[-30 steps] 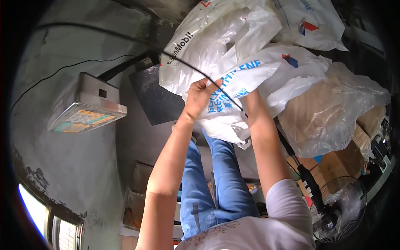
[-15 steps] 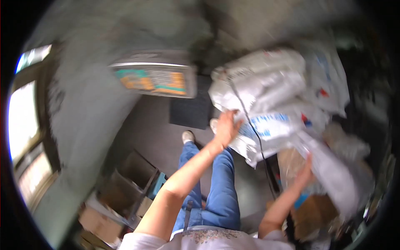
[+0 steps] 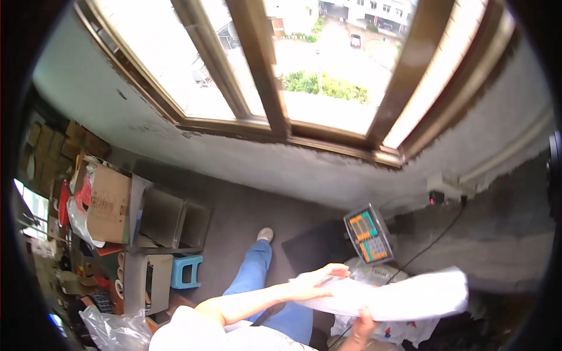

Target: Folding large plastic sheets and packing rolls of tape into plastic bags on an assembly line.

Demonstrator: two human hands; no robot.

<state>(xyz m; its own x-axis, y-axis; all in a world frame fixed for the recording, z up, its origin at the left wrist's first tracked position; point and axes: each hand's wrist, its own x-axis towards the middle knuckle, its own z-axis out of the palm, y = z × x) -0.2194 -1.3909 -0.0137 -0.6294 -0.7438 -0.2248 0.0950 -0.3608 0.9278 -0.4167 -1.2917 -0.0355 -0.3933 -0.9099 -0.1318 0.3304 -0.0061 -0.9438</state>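
A long white plastic bundle (image 3: 410, 295), maybe a filled bag, stretches across the lower right in front of me. My right hand (image 3: 362, 327) grips its near edge, thumb on top and the other fingers hidden underneath. Over the bundle's left end lies my left hand (image 3: 321, 279), open, with its fingers stretched toward the right. Below and behind the bundle, a pile of white printed plastic bags (image 3: 404, 332) shows in part. Just beyond stands a scale display (image 3: 369, 234) with orange and green panels and a keypad, beside its dark platform (image 3: 313, 248).
A brown-framed window (image 3: 287, 126) fills the wall ahead. A black cable (image 3: 430, 248) runs from a wall socket toward the bags. On the left are a grey open cabinet (image 3: 161, 216), a cardboard box (image 3: 109, 202), a blue stool (image 3: 186, 272) and a clear plastic bag (image 3: 120, 330).
My view has swung left toward the window. The white bundle in my right hand has come away from the bag pile, and my left hand has shifted from the pile onto the bundle.
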